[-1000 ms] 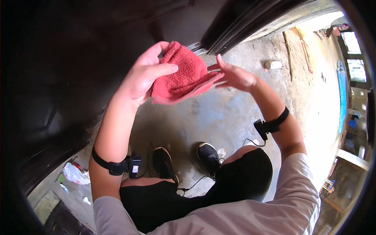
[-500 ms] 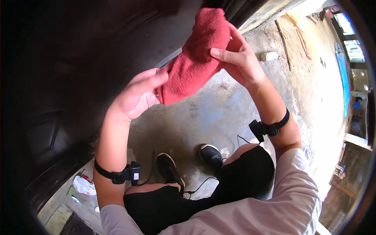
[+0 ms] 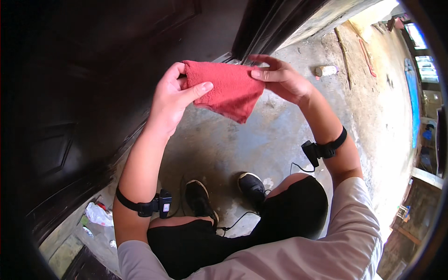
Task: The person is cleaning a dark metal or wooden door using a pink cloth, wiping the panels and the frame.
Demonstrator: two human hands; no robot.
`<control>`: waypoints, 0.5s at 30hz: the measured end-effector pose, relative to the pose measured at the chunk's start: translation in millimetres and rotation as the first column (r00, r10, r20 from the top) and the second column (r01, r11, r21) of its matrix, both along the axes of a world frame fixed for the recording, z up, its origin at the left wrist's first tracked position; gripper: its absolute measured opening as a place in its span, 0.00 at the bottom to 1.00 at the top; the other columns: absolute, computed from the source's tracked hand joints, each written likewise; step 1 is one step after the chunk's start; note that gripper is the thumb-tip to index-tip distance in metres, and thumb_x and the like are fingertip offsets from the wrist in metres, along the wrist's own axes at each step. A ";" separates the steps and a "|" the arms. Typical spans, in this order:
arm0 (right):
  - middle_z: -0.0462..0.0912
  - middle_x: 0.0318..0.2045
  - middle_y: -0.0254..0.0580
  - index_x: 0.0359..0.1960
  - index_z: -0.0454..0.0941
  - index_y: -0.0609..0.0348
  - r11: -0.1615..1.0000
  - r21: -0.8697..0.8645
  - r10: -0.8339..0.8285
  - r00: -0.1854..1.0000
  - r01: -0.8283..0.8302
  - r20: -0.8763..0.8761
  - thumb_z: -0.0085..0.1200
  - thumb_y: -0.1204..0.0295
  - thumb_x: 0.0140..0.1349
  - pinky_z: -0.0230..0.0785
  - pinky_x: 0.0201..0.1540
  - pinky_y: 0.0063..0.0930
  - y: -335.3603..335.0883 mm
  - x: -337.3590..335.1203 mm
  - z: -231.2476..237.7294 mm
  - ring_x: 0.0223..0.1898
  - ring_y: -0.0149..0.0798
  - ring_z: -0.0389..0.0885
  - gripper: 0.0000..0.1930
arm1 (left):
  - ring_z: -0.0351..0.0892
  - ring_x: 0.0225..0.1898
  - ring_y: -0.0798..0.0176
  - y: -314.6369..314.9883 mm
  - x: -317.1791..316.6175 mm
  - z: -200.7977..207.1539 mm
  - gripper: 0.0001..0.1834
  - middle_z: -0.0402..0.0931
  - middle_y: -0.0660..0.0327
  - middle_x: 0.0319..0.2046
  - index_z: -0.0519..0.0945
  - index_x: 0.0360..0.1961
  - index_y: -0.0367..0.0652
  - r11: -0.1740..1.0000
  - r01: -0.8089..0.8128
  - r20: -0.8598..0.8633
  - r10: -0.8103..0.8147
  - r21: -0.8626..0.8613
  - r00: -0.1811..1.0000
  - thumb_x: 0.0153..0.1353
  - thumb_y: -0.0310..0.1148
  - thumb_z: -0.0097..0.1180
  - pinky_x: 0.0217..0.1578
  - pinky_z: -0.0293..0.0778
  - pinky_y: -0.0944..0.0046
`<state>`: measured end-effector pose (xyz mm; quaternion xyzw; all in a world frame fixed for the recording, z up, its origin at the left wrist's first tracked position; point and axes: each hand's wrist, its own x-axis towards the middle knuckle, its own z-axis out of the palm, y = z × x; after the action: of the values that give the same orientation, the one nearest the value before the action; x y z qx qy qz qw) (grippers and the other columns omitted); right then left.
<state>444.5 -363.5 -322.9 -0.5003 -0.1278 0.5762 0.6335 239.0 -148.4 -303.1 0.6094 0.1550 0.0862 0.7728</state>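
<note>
A folded red cloth (image 3: 228, 88) is stretched between my two hands, in front of a dark panelled door (image 3: 116, 60). My left hand (image 3: 175, 95) grips its left end, the thumb lying on the near face and the fingers behind. At the upper right corner, my right hand (image 3: 282, 79) pinches the cloth with its thumb in front; some of its fingers stick out past the edge. One lower corner of the cloth hangs down between the hands.
Below lies a worn concrete floor (image 3: 224, 149), with my black shoes (image 3: 200, 198) on it. A pale cylindrical container (image 3: 325, 70) lies on its side to the right. Plastic litter (image 3: 99, 214) sits at lower left. A blue sheet (image 3: 412, 102) is at far right.
The cloth has come down and turned from a long slanted shape to a shorter, folded piece held level. My left hand has risen and now grips its end; my right hand holds the corner.
</note>
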 end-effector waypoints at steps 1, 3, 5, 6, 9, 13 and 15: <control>0.82 0.58 0.52 0.75 0.57 0.69 0.999 0.000 -0.034 0.989 0.034 0.147 0.66 0.73 0.67 0.63 0.72 0.38 0.5 -2.4 3.6 0.61 0.42 0.80 0.39 | 0.83 0.51 0.64 1.0 -0.2 5.2 0.26 0.83 0.55 0.50 0.72 0.58 0.37 0.998 -0.053 -0.107 0.056 0.029 0.993 0.62 0.26 0.71 0.53 0.79 0.61; 0.83 0.57 0.51 0.75 0.58 0.62 0.993 -0.015 -0.102 0.925 0.115 0.366 0.67 0.75 0.66 0.69 0.68 0.36 3.8 -12.6 15.6 0.59 0.39 0.81 0.39 | 0.85 0.47 0.65 0.6 2.8 3.4 0.28 0.84 0.52 0.46 0.70 0.56 0.37 0.988 -0.156 -0.160 0.151 -0.014 0.975 0.60 0.26 0.74 0.48 0.82 0.62; 0.83 0.54 0.48 0.75 0.59 0.59 0.995 0.086 -0.090 0.884 0.057 0.458 0.69 0.74 0.65 0.71 0.65 0.36 4.1 -24.2 23.1 0.57 0.39 0.80 0.40 | 0.85 0.48 0.64 -4.5 0.0 3.7 0.30 0.84 0.51 0.48 0.70 0.58 0.37 0.971 -0.232 -0.199 0.218 -0.054 0.956 0.59 0.26 0.74 0.50 0.82 0.62; 0.83 0.52 0.46 0.75 0.60 0.56 0.984 0.178 -0.090 0.833 -0.011 0.545 0.71 0.73 0.63 0.73 0.63 0.36 4.3 -27.0 24.7 0.56 0.38 0.80 0.41 | 0.85 0.48 0.62 -8.0 0.8 7.3 0.33 0.83 0.50 0.49 0.69 0.61 0.38 0.947 -0.307 -0.241 0.278 -0.091 0.930 0.59 0.25 0.74 0.51 0.81 0.61; 0.84 0.53 0.45 0.69 0.68 0.58 0.991 0.115 -0.028 0.712 -0.075 0.701 0.71 0.76 0.61 0.76 0.61 0.35 5.9 -25.2 25.7 0.55 0.37 0.82 0.35 | 0.82 0.57 0.60 3.7 -1.7 4.7 0.38 0.80 0.49 0.57 0.67 0.70 0.37 0.998 -0.055 -0.133 0.051 -0.030 0.990 0.60 0.19 0.70 0.59 0.79 0.56; 0.85 0.53 0.51 0.59 0.79 0.60 0.962 -0.267 0.225 0.410 0.048 0.884 0.73 0.71 0.55 0.78 0.58 0.35 9.0 -30.4 59.2 0.52 0.44 0.85 0.28 | 0.78 0.62 0.61 -4.5 -8.9 2.8 0.34 0.75 0.54 0.64 0.77 0.65 0.39 0.715 -0.007 -0.031 0.040 0.699 0.999 0.55 0.18 0.69 0.61 0.75 0.63; 0.87 0.50 0.50 0.52 0.85 0.56 0.911 -0.374 0.301 0.337 0.174 0.892 0.75 0.67 0.51 0.78 0.56 0.37 4.1 -32.8 64.3 0.48 0.52 0.86 0.25 | 0.79 0.61 0.60 -3.7 -9.8 10.0 0.31 0.75 0.54 0.63 0.79 0.62 0.39 0.607 0.073 -0.120 0.038 0.791 0.992 0.55 0.19 0.70 0.60 0.75 0.63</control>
<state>411.7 -359.5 -258.6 -0.8526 -0.3660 0.2202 0.3009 229.2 -152.1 -293.1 0.8942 0.1428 0.1001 0.4123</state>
